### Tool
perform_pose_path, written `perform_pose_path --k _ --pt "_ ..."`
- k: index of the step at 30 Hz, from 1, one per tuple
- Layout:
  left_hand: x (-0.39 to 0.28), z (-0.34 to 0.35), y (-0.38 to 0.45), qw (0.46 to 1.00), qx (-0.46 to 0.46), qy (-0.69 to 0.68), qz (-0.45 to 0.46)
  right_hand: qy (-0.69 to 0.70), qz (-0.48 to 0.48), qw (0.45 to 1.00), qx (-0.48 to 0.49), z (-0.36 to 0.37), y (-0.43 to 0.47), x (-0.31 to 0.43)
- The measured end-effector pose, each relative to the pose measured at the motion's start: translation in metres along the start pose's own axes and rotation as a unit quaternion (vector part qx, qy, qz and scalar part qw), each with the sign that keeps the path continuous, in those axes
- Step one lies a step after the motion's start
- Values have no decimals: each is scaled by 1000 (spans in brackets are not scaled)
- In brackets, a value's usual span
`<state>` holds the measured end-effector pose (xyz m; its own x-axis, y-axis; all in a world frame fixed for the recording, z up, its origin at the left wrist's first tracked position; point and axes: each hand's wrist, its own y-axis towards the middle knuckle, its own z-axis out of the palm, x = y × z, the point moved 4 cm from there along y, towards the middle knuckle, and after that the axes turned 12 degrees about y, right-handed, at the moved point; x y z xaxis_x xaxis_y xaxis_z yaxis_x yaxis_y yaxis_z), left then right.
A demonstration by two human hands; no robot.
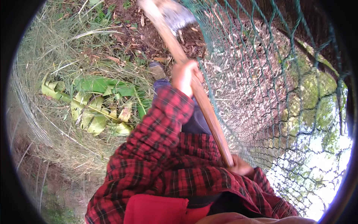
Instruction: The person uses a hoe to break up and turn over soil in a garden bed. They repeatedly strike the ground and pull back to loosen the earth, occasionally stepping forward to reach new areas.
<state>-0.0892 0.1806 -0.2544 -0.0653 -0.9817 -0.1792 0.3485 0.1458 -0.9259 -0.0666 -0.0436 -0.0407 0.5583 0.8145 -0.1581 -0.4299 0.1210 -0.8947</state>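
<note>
My left hand [186,74] grips the middle of a thick wooden handle [211,114]. My right hand [241,165] is closed around the handle's lower end, close to my body. At the handle's far end, near the top of the view, is a broad metal blade [180,18], like that of a hoe; it is blurred. Below the blade lies bare brown soil [142,36] with dry leaf bits. A shoe [157,70] shows just left of my left hand.
Green wire mesh fencing [268,92] runs close along the right side, with dry leaf litter [243,72] behind it. Cut dry grass [50,56] covers the ground at left. Torn green and yellowish broad leaves [95,109] lie on that grass.
</note>
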Motion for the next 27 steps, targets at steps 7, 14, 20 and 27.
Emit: perform_pose_path --k 7,14,20,27 --pt "-123 -48 -5 984 -62 91 141 166 -39 976 132 25 51 55" --pt "-152 -82 37 957 -125 261 34 153 -39 975 153 58 48 75" --pt "-175 -126 74 941 -165 290 66 87 -139 978 131 57 88 90" --pt "-230 -145 127 863 -261 419 107 -528 -426 708 -195 -11 264 160"
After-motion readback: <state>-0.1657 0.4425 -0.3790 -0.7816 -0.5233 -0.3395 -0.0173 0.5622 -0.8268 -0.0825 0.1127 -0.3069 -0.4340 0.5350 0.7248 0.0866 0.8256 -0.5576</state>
